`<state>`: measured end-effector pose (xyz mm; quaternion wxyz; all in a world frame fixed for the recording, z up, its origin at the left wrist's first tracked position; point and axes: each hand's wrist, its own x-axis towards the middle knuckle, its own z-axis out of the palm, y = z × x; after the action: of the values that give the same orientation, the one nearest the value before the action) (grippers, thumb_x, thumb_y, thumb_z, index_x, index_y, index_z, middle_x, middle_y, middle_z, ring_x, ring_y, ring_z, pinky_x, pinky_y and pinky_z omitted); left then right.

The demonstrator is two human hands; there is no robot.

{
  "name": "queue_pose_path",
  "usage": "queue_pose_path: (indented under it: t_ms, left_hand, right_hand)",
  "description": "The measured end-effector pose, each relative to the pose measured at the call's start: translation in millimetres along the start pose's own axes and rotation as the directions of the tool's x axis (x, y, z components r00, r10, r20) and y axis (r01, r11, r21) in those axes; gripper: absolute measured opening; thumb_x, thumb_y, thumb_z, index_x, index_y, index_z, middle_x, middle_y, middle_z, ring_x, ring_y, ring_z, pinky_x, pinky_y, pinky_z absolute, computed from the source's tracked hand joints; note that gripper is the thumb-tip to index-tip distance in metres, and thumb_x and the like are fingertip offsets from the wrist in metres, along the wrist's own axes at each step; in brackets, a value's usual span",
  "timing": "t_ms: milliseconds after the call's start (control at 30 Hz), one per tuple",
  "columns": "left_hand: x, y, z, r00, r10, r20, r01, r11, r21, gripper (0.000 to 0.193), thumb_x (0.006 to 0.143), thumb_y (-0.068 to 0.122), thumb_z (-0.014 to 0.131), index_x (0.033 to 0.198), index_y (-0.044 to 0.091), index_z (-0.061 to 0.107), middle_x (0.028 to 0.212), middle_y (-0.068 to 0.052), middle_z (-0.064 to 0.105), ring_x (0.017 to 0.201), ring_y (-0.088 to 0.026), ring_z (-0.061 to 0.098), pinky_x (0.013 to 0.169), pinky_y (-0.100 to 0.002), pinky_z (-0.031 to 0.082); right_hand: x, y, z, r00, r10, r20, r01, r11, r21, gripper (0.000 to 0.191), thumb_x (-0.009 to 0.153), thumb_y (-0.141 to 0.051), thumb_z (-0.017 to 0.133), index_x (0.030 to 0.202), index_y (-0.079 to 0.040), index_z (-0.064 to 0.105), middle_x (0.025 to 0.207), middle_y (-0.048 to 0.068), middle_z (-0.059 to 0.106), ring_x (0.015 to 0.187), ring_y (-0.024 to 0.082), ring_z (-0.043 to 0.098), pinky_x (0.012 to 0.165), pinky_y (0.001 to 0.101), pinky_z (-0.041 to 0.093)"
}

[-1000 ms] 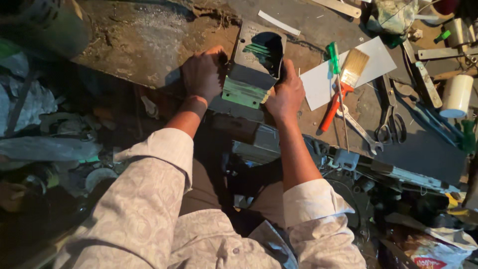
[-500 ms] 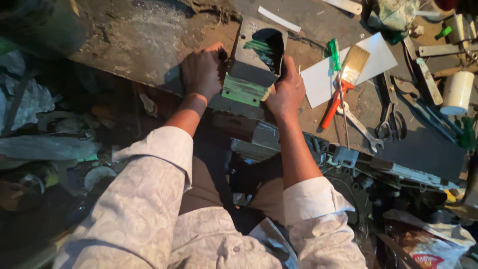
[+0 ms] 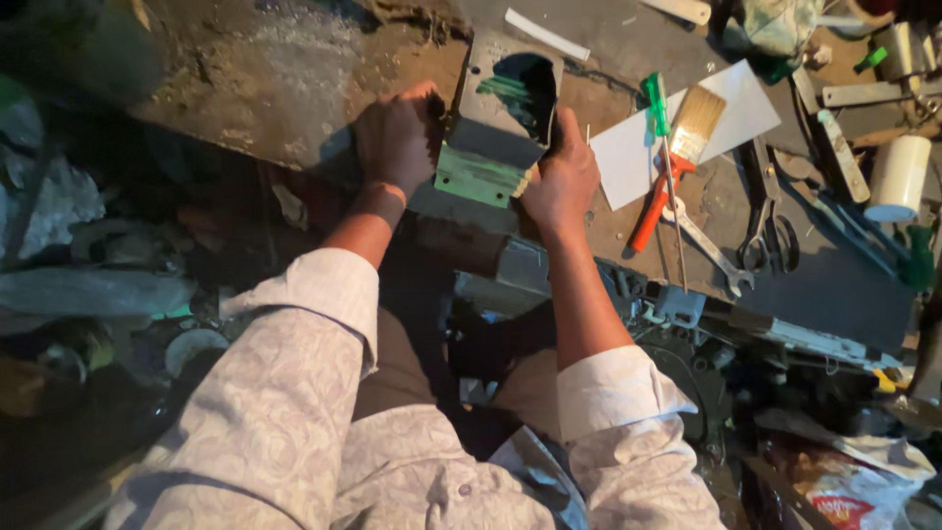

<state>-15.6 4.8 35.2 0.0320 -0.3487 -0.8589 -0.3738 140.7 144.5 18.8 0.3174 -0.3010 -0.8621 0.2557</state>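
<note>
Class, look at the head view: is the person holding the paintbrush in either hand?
No: both the left hand and the right hand grip the sides of the grey-green metal housing, while the paintbrush lies untouched on white paper.

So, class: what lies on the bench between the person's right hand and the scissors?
In the head view, between the right hand and the scissors lie a white sheet, an orange-handled paintbrush, a green-handled screwdriver and a spanner.

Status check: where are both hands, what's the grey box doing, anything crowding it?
Left hand and right hand clamp opposite sides of the grey box. Box on workbench, open end up. Paintbrush and screwdriver lie just right, clear.
</note>
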Motion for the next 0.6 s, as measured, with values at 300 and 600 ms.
queue_pose_path:
  t_ms: [300, 600]
  left_hand:
    - [-2, 0, -1, 1.0, 0.014, -0.021, -0.013, 1.0, 0.026, 0.003, 0.083, 0.019, 0.067, 0.083, 0.016, 0.066, 0.079, -0.016, 0.069, 0.079, -0.044, 0.066, 0.064, -0.054, 0.05]
    - [-1, -1, -1, 0.998, 0.026, -0.052, -0.026, 1.0, 0.009, 0.003, 0.08, 0.017, 0.067, 0.084, 0.016, 0.066, 0.079, -0.016, 0.069, 0.079, -0.044, 0.066, 0.064, -0.055, 0.049]
  right_hand:
    - [-2, 11, 6, 0.991, -0.115, -0.073, 0.109, 0.99, -0.088, 0.05, 0.087, -0.031, 0.077, 0.126, -0.006, 0.058, 0.096, 0.021, 0.069, 0.09, 0.047, 0.063, 0.074, 0.0523, 0.048]
    - [2, -4, -2, 0.999, -0.036, 0.006, 0.036, 0.999, 0.004, 0.037, 0.088, -0.033, 0.078, 0.113, -0.012, 0.062, 0.091, 0.015, 0.073, 0.09, 0.045, 0.066, 0.072, 0.0508, 0.049]
